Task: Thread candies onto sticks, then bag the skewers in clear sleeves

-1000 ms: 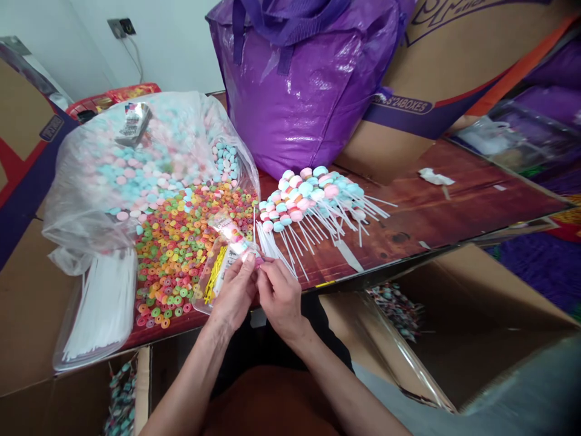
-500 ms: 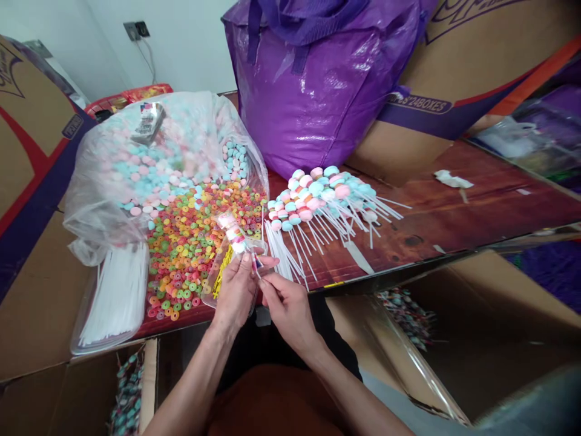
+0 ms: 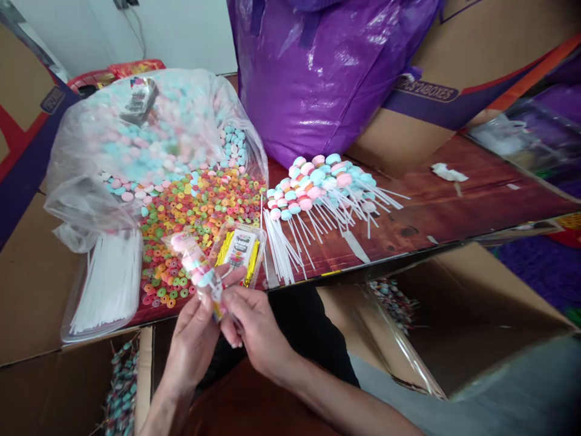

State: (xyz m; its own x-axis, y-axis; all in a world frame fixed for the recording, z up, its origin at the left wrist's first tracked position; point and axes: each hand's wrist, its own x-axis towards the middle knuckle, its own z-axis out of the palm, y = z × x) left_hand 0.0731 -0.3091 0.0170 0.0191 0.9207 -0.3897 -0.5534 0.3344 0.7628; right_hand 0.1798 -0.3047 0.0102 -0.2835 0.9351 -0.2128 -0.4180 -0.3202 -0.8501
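Hands have dropped back from the wooden bench (image 3: pixel 431 212) toward the lap: left hand (image 3: pixel 190 339) and right hand (image 3: pixel 256 327) both pinch the lower end of the pastel candy skewer in clear wrap (image 3: pixel 195 266), fingers (image 3: pixel 233 298) pressed together, its top tilted up-left over the bench edge. Clear packet of gold twist ties (image 3: pixel 239 250) now lies uncovered just beside it, so the work seems to sit at the wrap's neck.

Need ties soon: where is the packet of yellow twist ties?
Head view, left of centre: the packet of yellow twist ties lies at the near edge of the table, between candy rings and loose white sticks, beyond the right hand.
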